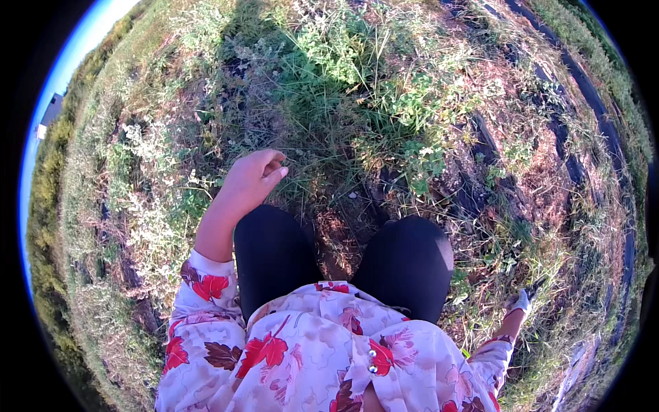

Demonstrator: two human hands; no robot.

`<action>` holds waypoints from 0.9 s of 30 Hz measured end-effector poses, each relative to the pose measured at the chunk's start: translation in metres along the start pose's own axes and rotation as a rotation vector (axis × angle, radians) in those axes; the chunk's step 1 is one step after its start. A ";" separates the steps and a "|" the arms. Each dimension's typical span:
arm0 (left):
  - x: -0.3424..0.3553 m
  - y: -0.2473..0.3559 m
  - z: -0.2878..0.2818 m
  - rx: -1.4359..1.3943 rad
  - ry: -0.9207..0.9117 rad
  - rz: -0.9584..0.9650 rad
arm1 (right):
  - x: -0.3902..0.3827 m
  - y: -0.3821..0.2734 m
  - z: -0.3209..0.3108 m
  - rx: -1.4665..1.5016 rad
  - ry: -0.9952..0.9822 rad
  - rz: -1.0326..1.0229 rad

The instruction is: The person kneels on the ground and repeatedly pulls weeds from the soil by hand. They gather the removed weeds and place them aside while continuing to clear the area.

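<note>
My left hand (254, 178), bare, hangs over grass and weeds (329, 123) just beyond my left knee (271, 261); its fingers curl in toward the thumb, and whatever might be inside them is hidden. Far out to the lower right, beside my right thigh, my right hand (519, 302) wears a whitish glove and is closed on a small dark tool (537, 286), whose shape is hard to make out. My right knee (405, 254) is bent, in black trousers, below a floral shirt (274, 350).
Weedy ground with dry straw and soil (336, 240) surrounds me. Strips of dark sheeting (604, 130) run through the growth on the right. A shadow falls ahead. At the far left rim are bushes (48, 178) and a pale building (49, 110) under blue sky.
</note>
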State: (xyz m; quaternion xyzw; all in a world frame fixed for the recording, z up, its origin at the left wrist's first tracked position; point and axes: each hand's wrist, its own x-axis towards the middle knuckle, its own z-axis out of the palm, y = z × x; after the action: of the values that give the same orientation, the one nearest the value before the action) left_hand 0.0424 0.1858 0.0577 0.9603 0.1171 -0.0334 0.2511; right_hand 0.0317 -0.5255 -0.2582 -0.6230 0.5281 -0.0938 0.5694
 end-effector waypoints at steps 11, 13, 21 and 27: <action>-0.138 -0.143 0.067 -0.157 0.347 -0.368 | -0.120 -0.139 0.152 0.115 -0.462 -0.656; -0.147 -0.148 0.061 -0.228 0.341 -0.443 | -0.186 -0.151 0.194 0.027 -0.631 -0.729; -0.154 -0.168 0.052 -0.287 0.328 -0.470 | -0.355 -0.140 0.256 -0.495 -0.987 -0.945; -0.135 -0.179 0.060 -0.309 0.225 -0.244 | -0.373 -0.147 0.225 -0.560 -1.187 -0.581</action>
State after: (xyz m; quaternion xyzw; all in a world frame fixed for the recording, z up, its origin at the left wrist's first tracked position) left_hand -0.1320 0.2800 -0.0628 0.8867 0.2635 0.0621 0.3748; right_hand 0.1160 -0.1334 -0.0342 -0.8071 -0.0536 0.2518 0.5313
